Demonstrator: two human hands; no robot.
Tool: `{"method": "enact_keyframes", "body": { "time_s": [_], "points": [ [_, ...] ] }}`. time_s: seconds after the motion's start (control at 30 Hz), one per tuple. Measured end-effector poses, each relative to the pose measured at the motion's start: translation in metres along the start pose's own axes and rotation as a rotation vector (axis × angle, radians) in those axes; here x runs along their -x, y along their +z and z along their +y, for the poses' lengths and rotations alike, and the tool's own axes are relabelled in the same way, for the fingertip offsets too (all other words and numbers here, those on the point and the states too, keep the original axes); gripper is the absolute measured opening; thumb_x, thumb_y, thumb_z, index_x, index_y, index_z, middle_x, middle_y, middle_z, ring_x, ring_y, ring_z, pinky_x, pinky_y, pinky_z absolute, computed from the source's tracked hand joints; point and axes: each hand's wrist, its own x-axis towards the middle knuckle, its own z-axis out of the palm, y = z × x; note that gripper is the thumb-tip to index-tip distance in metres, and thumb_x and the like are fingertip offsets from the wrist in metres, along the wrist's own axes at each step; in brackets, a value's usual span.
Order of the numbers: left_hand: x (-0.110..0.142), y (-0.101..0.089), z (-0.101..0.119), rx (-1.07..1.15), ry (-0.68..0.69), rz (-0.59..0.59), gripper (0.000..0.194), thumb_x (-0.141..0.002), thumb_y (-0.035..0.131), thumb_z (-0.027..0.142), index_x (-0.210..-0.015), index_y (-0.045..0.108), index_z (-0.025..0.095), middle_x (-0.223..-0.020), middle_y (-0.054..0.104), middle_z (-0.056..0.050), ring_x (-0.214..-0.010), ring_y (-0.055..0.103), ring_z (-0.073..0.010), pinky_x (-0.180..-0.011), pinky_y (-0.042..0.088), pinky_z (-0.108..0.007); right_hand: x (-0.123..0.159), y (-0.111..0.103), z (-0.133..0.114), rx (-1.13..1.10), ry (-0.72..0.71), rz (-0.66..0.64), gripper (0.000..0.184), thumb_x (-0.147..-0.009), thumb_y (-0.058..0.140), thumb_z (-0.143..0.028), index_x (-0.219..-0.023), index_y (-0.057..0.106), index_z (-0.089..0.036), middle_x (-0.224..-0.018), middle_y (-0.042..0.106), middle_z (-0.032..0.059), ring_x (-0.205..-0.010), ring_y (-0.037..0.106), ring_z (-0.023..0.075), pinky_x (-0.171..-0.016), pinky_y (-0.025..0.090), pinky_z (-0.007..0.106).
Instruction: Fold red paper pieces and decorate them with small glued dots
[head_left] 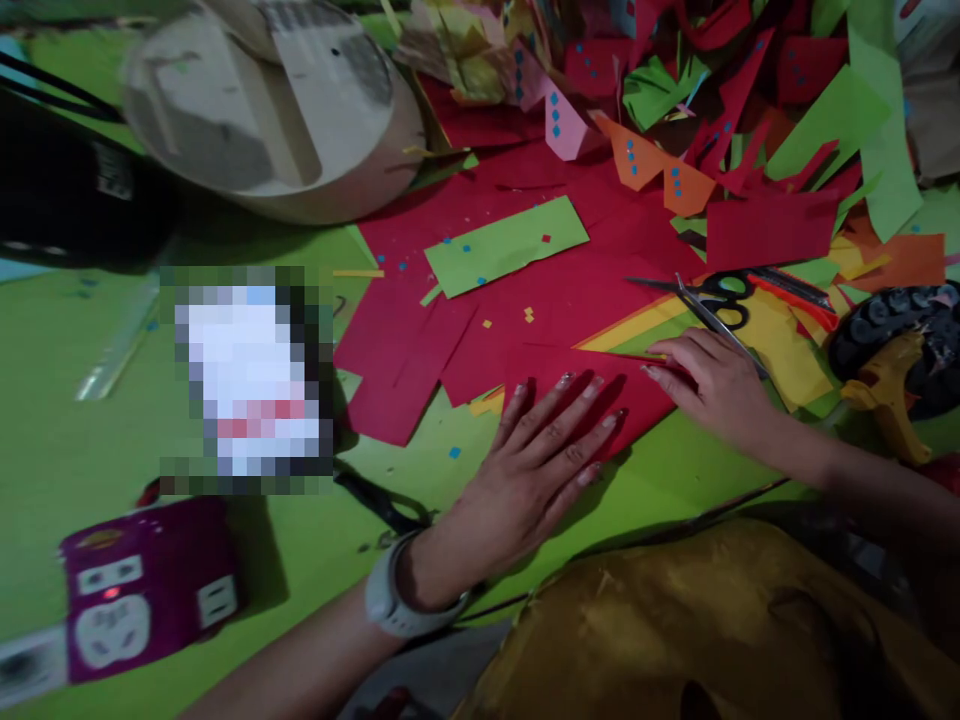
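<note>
Beside the scissors [705,308], red paper [639,392] lies under the left hand [506,500], fingers [551,434] spread flat. The right hand's [716,390] fingers pinch its edge; uneven pressure could make it slip.

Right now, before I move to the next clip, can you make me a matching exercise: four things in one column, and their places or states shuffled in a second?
Things
1. Left hand
2. Metal scissors
3. Purple socket block
4. Green paper strip

Places and states
A. Just beyond the right hand
B. On a large red sheet, with a small red diamond on top
C. Fingers spread, palm down on red paper
D. Near the lower left, showing a red light

Right pairs: 1-C, 2-A, 3-D, 4-B
</note>
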Motion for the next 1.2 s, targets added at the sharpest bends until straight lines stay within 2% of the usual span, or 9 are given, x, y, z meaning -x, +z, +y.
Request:
{"method": "enact_keyframes", "body": {
  "time_s": [0.13, 0.23, 0.3, 0.37, 0.5, 0.7, 0.93, 1.2],
  "points": [
    [0.001, 0.008, 0.002, -0.081, 0.007, 0.025, 0.065, -0.101, 0.049, 0.019, -0.161, 0.023, 0.029, -0.159, 0.044, -0.007, -0.154, 0.027, -0.0254, -0.128, 0.005, -0.056, 0.001, -0.002, -0.001, 0.065, -0.008, 0.058, 0.024, -0.102, 0.049, -0.032, -0.101, 0.07, -0.02, -0.091, 0.073, 0.0065, -0.086, 0.067, 0.0217, -0.083, 0.054, 0.038],
    [0.001, 0.015, 0.002, -0.136, -0.001, 0.044, 0.061, -0.101, 0.052, 0.021, -0.157, 0.032, 0.028, -0.158, 0.046, -0.009, -0.152, 0.032, -0.0276, -0.127, 0.007, -0.058, 0.009, -0.016, -0.006, 0.108, -0.115, 0.071, 0.022, -0.101, 0.051, -0.025, -0.109, 0.07, -0.018, -0.107, 0.075, 0.0092, -0.101, 0.068, 0.0236, -0.093, 0.053, 0.041],
    [0.001, 0.017, 0.002, -0.151, -0.002, 0.049, 0.059, -0.101, 0.052, 0.023, -0.157, 0.033, 0.028, -0.158, 0.047, -0.009, -0.152, 0.033, -0.0276, -0.127, 0.008, -0.058, 0.017, -0.023, -0.008, 0.112, -0.245, 0.014, 0.027, -0.101, 0.052, -0.026, -0.122, 0.067, -0.016, -0.126, 0.072, 0.0112, -0.119, 0.064, 0.0243, -0.104, 0.049, 0.042],
    [0.002, 0.019, 0.001, -0.142, -0.006, 0.059, 0.062, -0.101, 0.052, 0.023, -0.158, 0.03, 0.029, -0.158, 0.046, -0.009, -0.152, 0.034, -0.0271, -0.128, 0.009, -0.057, 0.026, -0.023, -0.008, 0.115, -0.362, -0.086, 0.04, -0.102, 0.052, -0.036, -0.134, 0.06, -0.013, -0.14, 0.064, 0.0132, -0.135, 0.056, 0.0257, -0.113, 0.044, 0.045],
    [0.002, 0.018, -0.001, -0.087, 0.004, 0.099, 0.07, -0.099, 0.055, 0.023, -0.161, 0.022, 0.031, -0.157, 0.047, -0.009, -0.151, 0.035, -0.0264, -0.128, 0.009, -0.055, 0.038, -0.01, -0.002, 0.128, -0.464, -0.19, 0.065, -0.099, 0.048, -0.055, -0.145, 0.049, -0.009, -0.151, 0.054, 0.0171, -0.146, 0.043, 0.0291, -0.118, 0.039, 0.052],
    [0.003, 0.016, -0.002, -0.098, 0.01, 0.085, 0.071, -0.099, 0.057, 0.027, -0.161, 0.022, 0.028, -0.158, 0.046, -0.012, -0.151, 0.035, -0.0286, -0.128, 0.01, -0.056, 0.039, -0.005, 0.0, 0.105, -0.512, -0.135, 0.069, -0.099, 0.05, -0.054, -0.147, 0.046, -0.005, -0.152, 0.051, 0.019, -0.148, 0.04, 0.0289, -0.122, 0.035, 0.05],
    [0.005, 0.019, -0.005, -0.071, 0.003, 0.114, 0.073, -0.098, 0.058, 0.024, -0.161, 0.023, 0.033, -0.155, 0.05, -0.01, -0.147, 0.041, -0.0301, -0.126, 0.017, -0.06, 0.039, -0.006, -0.003, 0.057, -0.42, -0.305, 0.07, -0.101, 0.042, -0.058, -0.15, 0.045, -0.009, -0.154, 0.049, 0.018, -0.15, 0.037, 0.0246, -0.124, 0.033, 0.048],
    [0.009, 0.017, -0.01, -0.024, 0.012, 0.073, 0.071, -0.098, 0.055, 0.025, -0.161, 0.023, 0.034, -0.159, 0.044, -0.012, -0.146, 0.043, -0.0342, -0.123, 0.019, -0.067, 0.034, -0.006, -0.005, 0.038, -0.371, -0.374, 0.074, -0.1, 0.036, -0.063, -0.151, 0.042, -0.011, -0.158, 0.045, 0.0146, -0.153, 0.032, 0.0235, -0.127, 0.027, 0.045]
  ]
}}
